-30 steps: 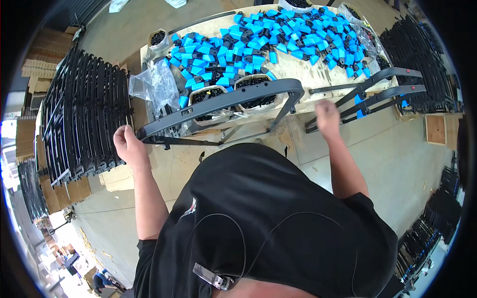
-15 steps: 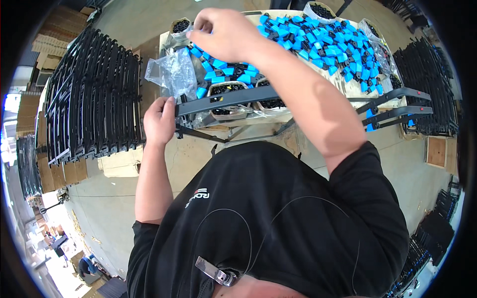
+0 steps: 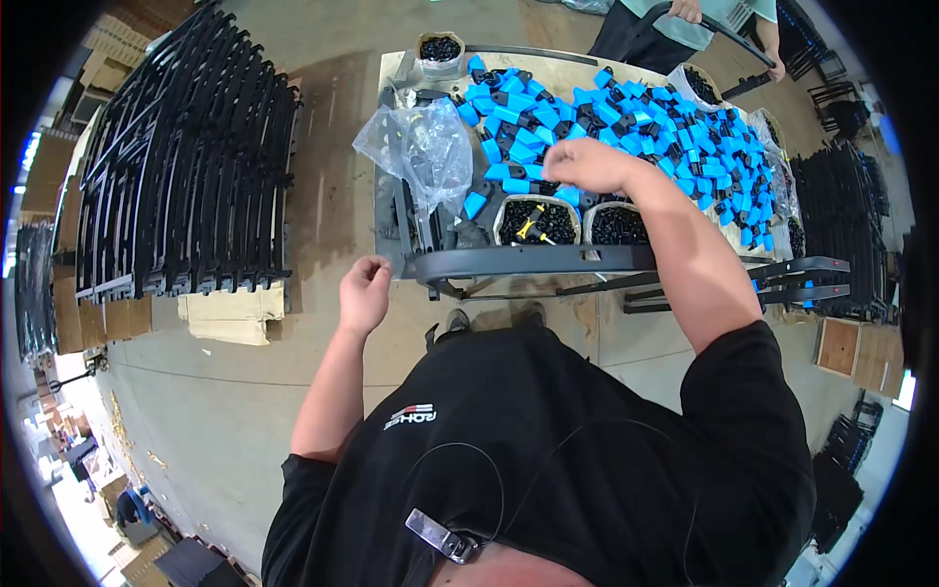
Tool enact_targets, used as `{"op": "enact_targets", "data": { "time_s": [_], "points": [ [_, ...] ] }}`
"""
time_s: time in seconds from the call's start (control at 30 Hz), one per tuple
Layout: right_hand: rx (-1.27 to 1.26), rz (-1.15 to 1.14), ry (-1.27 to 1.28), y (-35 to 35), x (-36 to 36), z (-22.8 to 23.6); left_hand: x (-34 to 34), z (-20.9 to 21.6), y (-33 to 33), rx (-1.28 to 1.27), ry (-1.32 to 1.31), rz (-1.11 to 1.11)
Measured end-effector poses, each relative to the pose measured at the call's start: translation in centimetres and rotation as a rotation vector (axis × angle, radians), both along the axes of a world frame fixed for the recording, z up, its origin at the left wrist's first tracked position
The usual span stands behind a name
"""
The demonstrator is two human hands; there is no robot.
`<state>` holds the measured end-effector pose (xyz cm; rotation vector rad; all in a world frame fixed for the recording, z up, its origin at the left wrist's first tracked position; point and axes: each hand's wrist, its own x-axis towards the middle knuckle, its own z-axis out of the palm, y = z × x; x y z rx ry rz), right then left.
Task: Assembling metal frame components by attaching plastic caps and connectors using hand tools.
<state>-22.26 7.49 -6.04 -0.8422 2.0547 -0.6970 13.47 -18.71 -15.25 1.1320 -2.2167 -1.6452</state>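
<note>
A black metal frame (image 3: 528, 260) lies across the near side of the table, its long bar towards me. Just off its left end is my left hand (image 3: 365, 292), fingers curled in towards the thumb; anything inside them is hidden. My right hand (image 3: 592, 164) reaches over the bar to the near edge of a heap of blue-and-black plastic parts (image 3: 675, 147). Its fingers are bent down and drawn together at the parts, and the fingertips are partly hidden. Below that hand stand a tub of small black pieces (image 3: 511, 217) with a yellow-and-black tool (image 3: 531, 224) on top and a second tub (image 3: 618, 226).
A crumpled clear plastic bag (image 3: 423, 147) lies at the table's left, near another tub (image 3: 440, 55). Black frames (image 3: 186, 176) stand stacked at the left. Across the table, a person (image 3: 675, 29) holds a black frame. More frames (image 3: 802, 284) jut out at right.
My right hand has come down from the far left of the table to the blue parts. My left hand has come off the frame's end. The person opposite has come into fuller view.
</note>
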Motion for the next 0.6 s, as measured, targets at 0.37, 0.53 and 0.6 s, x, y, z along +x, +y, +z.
{"op": "enact_targets", "data": {
  "time_s": [0.37, 0.53, 0.6],
  "points": [
    [0.225, -0.058, -0.165, 0.4, -0.3, 1.7, -18.1, -2.0, -6.2, -0.482, 0.091, -0.448],
    [0.339, 0.028, 0.049, 1.5, -1.1, 2.7, -23.7, 3.6, -5.1, -0.820, -0.522, -0.664],
    [0.276, 0.111, 0.167, 2.1, -1.2, 2.7, -22.9, 8.2, -1.9, -0.699, -0.198, -0.632]
  ]
}}
